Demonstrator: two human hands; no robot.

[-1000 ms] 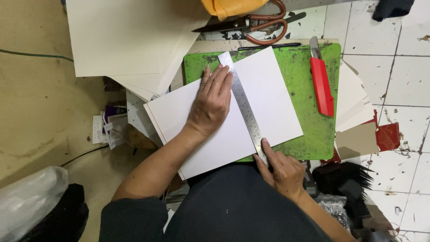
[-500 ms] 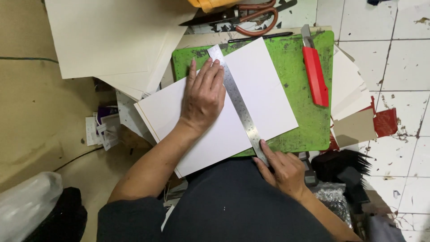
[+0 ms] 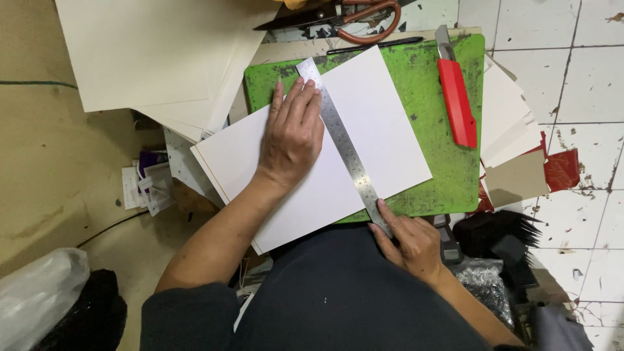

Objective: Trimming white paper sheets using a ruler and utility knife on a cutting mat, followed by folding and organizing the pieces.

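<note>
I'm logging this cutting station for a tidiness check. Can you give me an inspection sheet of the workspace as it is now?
Surface: green cutting mat, scuffed, on tiled floor.
Job's things: white sheet on the mat; steel ruler laid across it.
Clutter: red utility knife, scissors, black pen, cream board stack, paper offcuts.
Hands: left hand flat, pressing sheet beside ruler; right hand at ruler's near end.
Cables: thin dark cable on the floor, left.
Surroundings: clear plastic bag, lower left.
</note>
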